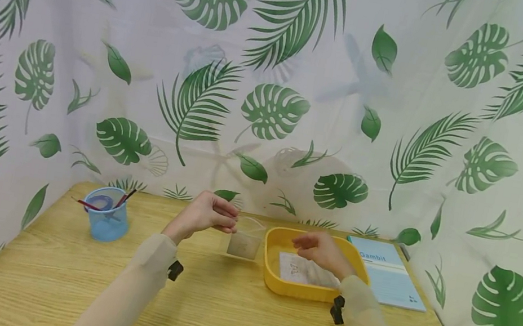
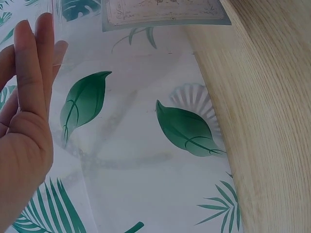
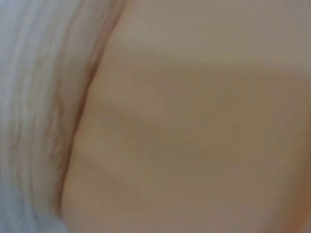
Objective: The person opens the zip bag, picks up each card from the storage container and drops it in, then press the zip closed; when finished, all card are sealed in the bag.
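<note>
Clear pouch [image 1: 243, 247] — pinched by left grip [image 1: 209, 214], beside yellow basket's rim [image 1: 305, 292], right grip [image 1: 326, 255] relaxed, tabletop [image 1: 43, 276] stretching leftward

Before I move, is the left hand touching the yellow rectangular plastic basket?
Apart: the head view shows wooden tabletop in the gap between the left hand and the basket.

left-wrist view: card [image 2: 165, 13] cut by top edge | notebook [image 1: 399, 279] partly behind basket [image 1: 302, 291] | right-wrist view: blurred

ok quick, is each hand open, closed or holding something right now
Left hand: holding, pinching a clear pouch.
Right hand: open, loosely bent over the yellow basket, nothing visibly held.
</note>
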`<move>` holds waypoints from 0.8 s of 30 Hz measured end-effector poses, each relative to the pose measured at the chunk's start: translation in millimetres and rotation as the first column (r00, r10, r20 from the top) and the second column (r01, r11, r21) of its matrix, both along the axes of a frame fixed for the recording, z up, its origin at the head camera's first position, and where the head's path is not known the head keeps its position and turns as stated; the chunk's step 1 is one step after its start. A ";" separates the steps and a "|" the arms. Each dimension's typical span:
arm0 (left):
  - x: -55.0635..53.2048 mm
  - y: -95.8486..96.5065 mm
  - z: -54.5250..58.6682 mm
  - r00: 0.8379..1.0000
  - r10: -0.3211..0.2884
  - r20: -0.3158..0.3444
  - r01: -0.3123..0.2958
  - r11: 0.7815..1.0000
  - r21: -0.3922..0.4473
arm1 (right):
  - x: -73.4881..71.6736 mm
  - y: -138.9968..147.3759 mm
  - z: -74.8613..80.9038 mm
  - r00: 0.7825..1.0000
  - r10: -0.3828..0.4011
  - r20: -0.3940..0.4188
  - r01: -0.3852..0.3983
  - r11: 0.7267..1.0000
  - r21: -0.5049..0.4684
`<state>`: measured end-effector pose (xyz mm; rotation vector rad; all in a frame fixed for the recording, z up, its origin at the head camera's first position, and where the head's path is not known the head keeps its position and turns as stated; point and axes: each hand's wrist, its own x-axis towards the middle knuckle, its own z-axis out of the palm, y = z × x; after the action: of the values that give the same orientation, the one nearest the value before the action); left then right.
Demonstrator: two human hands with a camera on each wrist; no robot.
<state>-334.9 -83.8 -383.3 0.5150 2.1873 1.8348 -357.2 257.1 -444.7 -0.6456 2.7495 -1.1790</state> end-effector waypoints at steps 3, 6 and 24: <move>1.5 0.2 1.0 1.000 0.002 0.006 -0.002 1.000 -0.001 | -1.1 4.7 -4.3 1.000 0.016 0.008 -0.016 0.998 0.066; 2.2 0.7 1.3 1.000 0.003 0.009 -0.003 1.000 -0.003 | -1.3 9.4 -7.9 1.000 0.019 0.025 -0.021 0.995 0.096; -0.4 -0.8 -10.4 0.999 -0.041 -0.035 0.043 0.998 0.041 | 0.2 18.0 -24.1 0.987 -0.041 0.156 0.007 0.977 0.212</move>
<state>-335.2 -84.6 -393.7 0.6001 2.1471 1.8663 -357.1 275.1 -468.8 -0.4733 2.7018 -0.8828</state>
